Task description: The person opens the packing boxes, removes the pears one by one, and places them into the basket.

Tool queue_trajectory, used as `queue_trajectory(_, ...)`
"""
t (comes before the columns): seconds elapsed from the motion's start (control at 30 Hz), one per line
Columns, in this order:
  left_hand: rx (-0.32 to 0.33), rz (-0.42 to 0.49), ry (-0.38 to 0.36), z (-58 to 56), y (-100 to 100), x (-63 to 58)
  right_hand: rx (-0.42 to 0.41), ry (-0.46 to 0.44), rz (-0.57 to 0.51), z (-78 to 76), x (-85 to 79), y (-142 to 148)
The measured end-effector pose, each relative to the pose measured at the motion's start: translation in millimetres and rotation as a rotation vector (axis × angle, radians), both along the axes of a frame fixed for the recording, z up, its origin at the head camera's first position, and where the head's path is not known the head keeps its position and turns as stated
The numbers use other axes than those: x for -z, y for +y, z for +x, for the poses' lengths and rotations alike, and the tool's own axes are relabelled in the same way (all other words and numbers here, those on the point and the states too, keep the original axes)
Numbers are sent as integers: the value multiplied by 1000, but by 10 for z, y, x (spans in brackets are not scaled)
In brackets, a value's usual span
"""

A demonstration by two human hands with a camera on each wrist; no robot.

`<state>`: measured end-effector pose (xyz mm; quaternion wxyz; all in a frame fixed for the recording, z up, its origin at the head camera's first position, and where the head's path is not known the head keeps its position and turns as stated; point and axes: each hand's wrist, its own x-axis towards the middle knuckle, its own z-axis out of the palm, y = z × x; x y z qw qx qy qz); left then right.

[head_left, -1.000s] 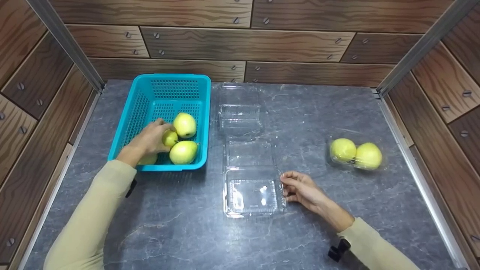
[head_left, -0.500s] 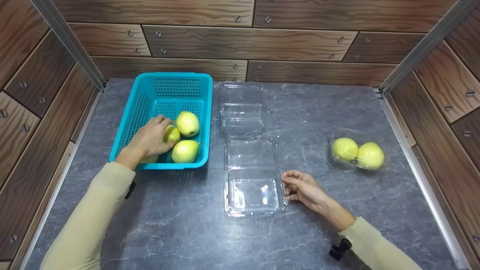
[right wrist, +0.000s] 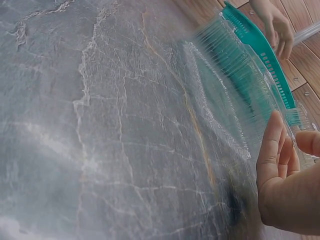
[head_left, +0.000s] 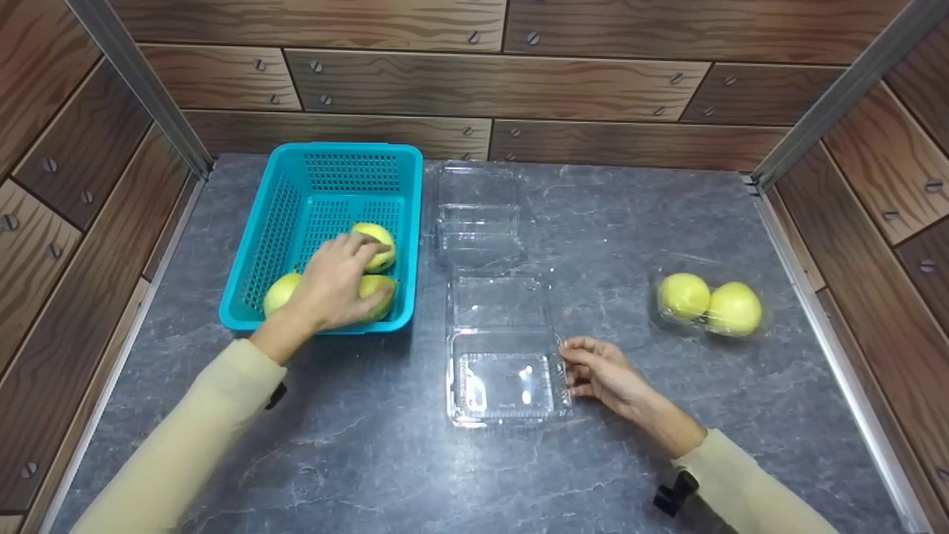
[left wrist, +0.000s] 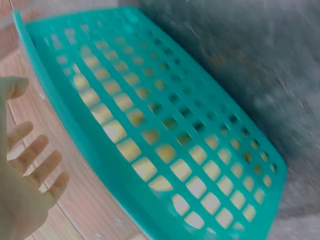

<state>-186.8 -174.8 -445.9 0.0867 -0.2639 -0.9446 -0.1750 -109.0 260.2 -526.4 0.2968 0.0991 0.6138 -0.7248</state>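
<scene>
Over the near part of the turquoise basket (head_left: 414, 222), the left hand (head_left: 334, 282) hangs palm down, released, its fingers loosely spread with nothing between them (the left wrist view shows the gap plainly). Whether its fingertips touch fruit I cannot tell. Just beneath the fingers, inside the basket, lie two pears. The farther pear (head_left: 374, 231) points its stem away from the person and to the left, so its long axis slants. The nearer pear (head_left: 378, 284), partly hidden by the thumb, lies with its long axis roughly sideways, stem pointing right toward the basket wall. Beside the wrist sits the left pear (head_left: 280, 292), half covered by the hand (its full lie cannot be read). The basket itself runs lengthwise from near to far.

At the right edge of the near container (head_left: 504, 382), the right hand (head_left: 604, 378) pinches the clear rim between thumb and fingers. That container lies unfolded, its long axis running away from the person, base near and lid far. Beyond it, the far container (head_left: 480, 211) lies unfolded along the same line. Well apart to the right, the filled container (head_left: 675, 326) holds two yellow fruits (head_left: 683, 296) side by side, its long axis running left to right, all on the grey marbled table (head_left: 608, 222).
</scene>
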Motion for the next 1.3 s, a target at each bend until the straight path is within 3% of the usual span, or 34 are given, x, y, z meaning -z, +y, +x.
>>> queue_trajectory(0.3, 148, -35, 77, 276, 363, 23, -10, 8, 18, 4, -18, 19)
queue_trajectory(0.53, 299, -164, 150, 492, 575, 160, -8, 9, 9, 5, -29, 24)
queue_trajectory(0.7, 401, -226, 245, 623, 668, 299, -2, 12, 12, -2, -40, 15)
queue_trajectory(0.83, 476, -223, 304, 707, 714, 418, -1, 14, 20, -5, -38, 21)
queue_trajectory(1.0, 551, -218, 327, 799, 760, 536, 2, 11, 29, -5, -29, 25)
queue_trajectory(1.3, 628, -161, 398, 887, 800, 719, 17, 16, 40, 1, -22, 17)
